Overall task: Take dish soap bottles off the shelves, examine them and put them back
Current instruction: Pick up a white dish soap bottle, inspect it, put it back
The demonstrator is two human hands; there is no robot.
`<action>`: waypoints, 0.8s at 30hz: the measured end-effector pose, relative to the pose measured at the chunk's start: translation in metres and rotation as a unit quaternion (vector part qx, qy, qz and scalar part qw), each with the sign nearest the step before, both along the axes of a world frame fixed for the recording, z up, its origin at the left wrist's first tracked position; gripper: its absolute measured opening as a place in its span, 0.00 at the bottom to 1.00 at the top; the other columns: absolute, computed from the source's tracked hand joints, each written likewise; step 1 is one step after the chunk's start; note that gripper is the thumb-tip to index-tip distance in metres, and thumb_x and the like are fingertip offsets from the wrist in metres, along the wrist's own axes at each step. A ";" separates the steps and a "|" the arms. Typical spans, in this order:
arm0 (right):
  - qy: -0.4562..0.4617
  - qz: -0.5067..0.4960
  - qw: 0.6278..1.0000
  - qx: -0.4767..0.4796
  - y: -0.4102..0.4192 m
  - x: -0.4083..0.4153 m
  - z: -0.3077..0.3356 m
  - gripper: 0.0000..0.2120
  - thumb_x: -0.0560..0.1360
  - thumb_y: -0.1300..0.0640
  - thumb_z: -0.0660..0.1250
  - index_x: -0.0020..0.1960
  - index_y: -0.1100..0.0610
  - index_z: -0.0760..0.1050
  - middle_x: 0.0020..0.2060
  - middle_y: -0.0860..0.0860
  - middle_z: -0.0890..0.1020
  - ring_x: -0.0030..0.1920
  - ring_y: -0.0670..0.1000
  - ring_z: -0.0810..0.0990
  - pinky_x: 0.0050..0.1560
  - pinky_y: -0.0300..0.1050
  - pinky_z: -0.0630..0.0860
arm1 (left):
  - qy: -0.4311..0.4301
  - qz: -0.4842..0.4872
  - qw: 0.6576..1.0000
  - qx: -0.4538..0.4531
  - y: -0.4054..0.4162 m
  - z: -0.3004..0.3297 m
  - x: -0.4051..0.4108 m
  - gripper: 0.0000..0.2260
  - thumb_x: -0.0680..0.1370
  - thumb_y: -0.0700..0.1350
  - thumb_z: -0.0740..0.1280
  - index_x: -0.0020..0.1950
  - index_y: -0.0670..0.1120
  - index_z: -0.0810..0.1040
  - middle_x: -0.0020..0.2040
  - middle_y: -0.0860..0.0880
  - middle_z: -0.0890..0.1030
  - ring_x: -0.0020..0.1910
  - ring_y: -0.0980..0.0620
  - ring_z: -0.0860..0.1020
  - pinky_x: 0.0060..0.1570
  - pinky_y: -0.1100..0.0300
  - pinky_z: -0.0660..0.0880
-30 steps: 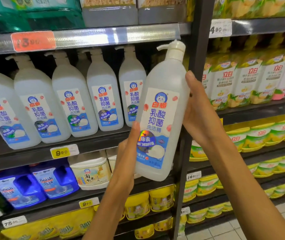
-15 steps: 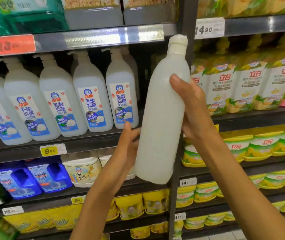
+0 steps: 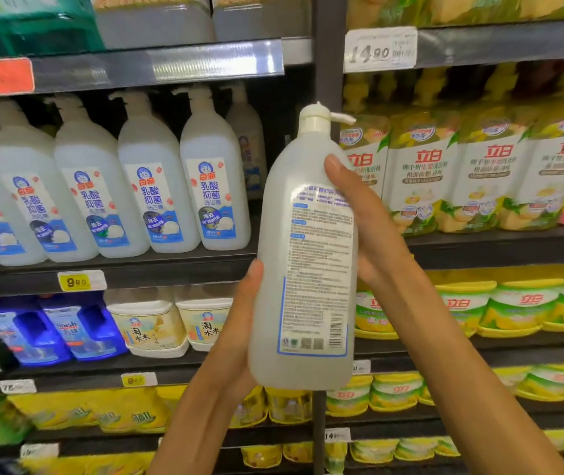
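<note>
White soap bottle upright, gripped between left hand, right hand

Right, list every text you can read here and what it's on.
"乳酸抑菌": white pump bottles on the shelf.
"立白": yellow-green pouches.
"14.80": white price tag.
"9.80": yellow price tag.
"淘米水": cream tubs.
Held bottle: back label print too small to read.
</note>
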State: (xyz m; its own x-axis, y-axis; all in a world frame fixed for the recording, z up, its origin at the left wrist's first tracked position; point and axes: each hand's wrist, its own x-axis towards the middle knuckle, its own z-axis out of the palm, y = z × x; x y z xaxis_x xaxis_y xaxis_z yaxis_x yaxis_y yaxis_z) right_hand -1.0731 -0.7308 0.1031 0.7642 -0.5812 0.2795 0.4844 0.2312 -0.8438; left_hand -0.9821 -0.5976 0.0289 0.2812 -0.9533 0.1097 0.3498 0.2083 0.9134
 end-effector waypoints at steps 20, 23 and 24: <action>0.023 -0.004 1.000 0.011 0.015 0.025 -0.005 0.37 0.69 0.38 0.60 0.72 0.56 0.67 0.65 0.58 0.77 0.66 0.57 0.75 0.67 0.56 0.70 | 0.171 -0.173 0.969 0.046 -0.003 0.000 0.023 0.42 0.60 0.59 0.79 0.69 0.41 0.72 0.60 0.43 0.78 0.55 0.44 0.78 0.57 0.47 0.73; -0.008 0.057 0.994 0.093 0.017 0.028 -0.006 0.34 0.66 0.37 0.63 0.66 0.56 0.73 0.56 0.55 0.82 0.57 0.55 0.80 0.63 0.55 0.73 | 0.227 -0.219 0.949 -0.004 -0.008 -0.006 0.021 0.27 0.57 0.46 0.83 0.49 0.33 0.81 0.42 0.38 0.83 0.39 0.44 0.84 0.40 0.53 0.82; -0.015 0.042 0.995 0.092 0.017 0.029 -0.006 0.33 0.66 0.38 0.64 0.65 0.55 0.74 0.52 0.54 0.84 0.53 0.53 0.82 0.58 0.53 0.76 | 0.213 -0.147 0.965 0.032 -0.012 -0.013 0.023 0.21 0.52 0.43 0.85 0.36 0.34 0.82 0.32 0.39 0.82 0.28 0.46 0.82 0.27 0.57 0.80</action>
State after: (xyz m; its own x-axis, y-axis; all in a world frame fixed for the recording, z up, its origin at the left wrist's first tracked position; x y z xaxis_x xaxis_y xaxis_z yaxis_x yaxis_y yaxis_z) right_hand -1.0439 -0.7134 0.0975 0.8049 -0.5597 0.1971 0.4812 0.4214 -0.7687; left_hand -0.9586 -0.6093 0.0164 0.0033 -0.9998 -0.0170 0.7322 -0.0092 0.6810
